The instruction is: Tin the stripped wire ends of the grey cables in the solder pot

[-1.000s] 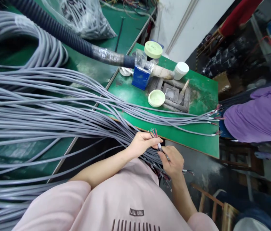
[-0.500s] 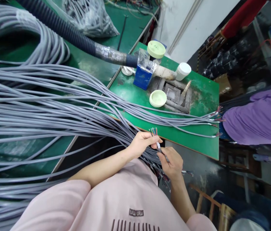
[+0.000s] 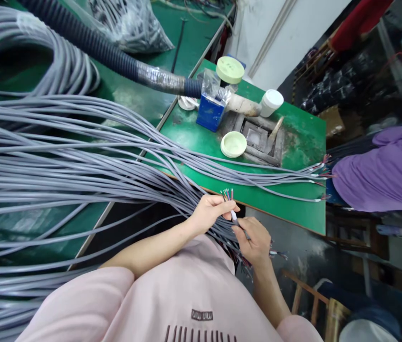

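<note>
Close to my body, just off the table's front edge, my left hand (image 3: 215,211) pinches the fanned coloured wires (image 3: 228,194) at the stripped end of a grey cable. Their tips stick up past my thumb and fingers. Below that pinch, my right hand (image 3: 254,237) is closed round the grey jacket of the same cable (image 3: 234,218), near its white end. Many grey cables (image 3: 133,178) run in from the left and pass under my hands. Another group of cables (image 3: 258,180) lies across the green table, its stripped ends at the right edge.
Beyond the cables stand a square solder pot (image 3: 258,135), a pale shallow dish (image 3: 233,144), a white cup (image 3: 271,102) and a blue box (image 3: 210,111). A black corrugated hose (image 3: 90,42) arches over from the upper left. A person in a purple top (image 3: 382,166) is at the right.
Both hands keep their grip on the cable and its wires, almost unmoved. The view has shifted very slightly.
</note>
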Demonstrator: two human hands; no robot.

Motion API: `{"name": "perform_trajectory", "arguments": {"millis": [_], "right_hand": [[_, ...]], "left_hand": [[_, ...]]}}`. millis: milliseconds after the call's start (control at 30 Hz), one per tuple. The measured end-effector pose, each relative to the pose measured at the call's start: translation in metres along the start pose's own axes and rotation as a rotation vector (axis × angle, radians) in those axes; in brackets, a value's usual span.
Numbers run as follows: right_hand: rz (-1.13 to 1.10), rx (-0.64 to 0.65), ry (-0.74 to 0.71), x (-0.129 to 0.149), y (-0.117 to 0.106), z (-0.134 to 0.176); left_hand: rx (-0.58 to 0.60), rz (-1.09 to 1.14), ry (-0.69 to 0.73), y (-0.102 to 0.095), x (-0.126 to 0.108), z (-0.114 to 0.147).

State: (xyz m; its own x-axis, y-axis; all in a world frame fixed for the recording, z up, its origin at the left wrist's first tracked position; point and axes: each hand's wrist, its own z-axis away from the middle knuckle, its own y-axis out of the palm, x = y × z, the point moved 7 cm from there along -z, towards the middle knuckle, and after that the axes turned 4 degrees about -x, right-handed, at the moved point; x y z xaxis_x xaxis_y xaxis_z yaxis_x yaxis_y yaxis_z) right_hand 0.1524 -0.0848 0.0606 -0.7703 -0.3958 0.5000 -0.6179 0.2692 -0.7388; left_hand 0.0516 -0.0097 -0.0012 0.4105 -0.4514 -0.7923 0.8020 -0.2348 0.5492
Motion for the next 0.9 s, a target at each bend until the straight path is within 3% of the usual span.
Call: {"name": "perform_trajectory", "arguments": {"millis": [600,900], "right_hand": [[-0.047,0.056,0.093,-0.003,0.008,0.002],[-0.022,0.059,0.123,-0.009,-0.004,0.018]], "left_hand": [[-0.067,-0.219,0.201,-0.001,-0.025,0.006],[0.078,-0.267,0.153,0.015,-0.008,0.004]]}}
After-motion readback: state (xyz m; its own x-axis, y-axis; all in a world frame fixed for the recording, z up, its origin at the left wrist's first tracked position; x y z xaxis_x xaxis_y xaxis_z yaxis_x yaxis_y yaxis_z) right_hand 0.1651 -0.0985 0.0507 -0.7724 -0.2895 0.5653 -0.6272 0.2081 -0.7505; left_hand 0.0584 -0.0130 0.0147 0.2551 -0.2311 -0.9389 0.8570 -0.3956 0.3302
